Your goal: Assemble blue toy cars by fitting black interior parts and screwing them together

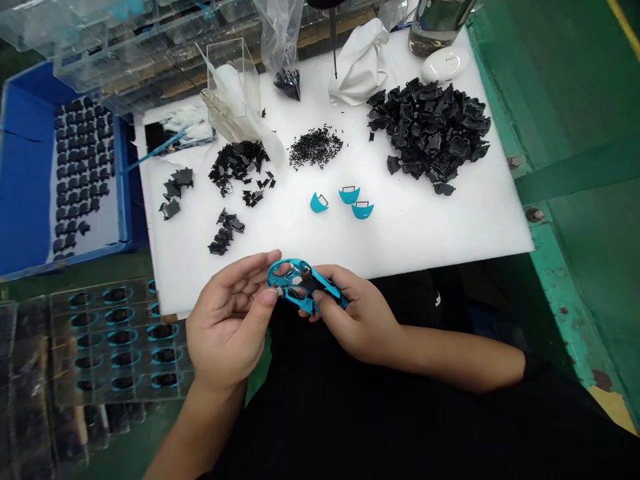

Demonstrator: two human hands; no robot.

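Note:
A blue plastic shell (pixel 293 270) with dark parts inside is held over the front edge of the white board. My right hand (pixel 357 310) grips its right end, thumb on the inner side. My left hand (pixel 235 317) is at the shell's left end, palm up, with thumb and fingertips near its rim; whether it pinches a small piece is too small to tell. Beyond the hands lie three blue curved pieces (pixel 349 195) with thin dark frames. Further back is a pile of tiny black parts (pixel 317 147).
Black housings (pixel 435 130) are heaped at the board's (pixel 430 227) right. Small black plates (pixel 237 163), a clear box (pixel 233 80) and a white cloth (pixel 361 63) stand or lie further back. A thin screwdriver (pixel 334 43) hangs above. Left are a blue bin (pixel 25 173) and a clear tray (pixel 103 350).

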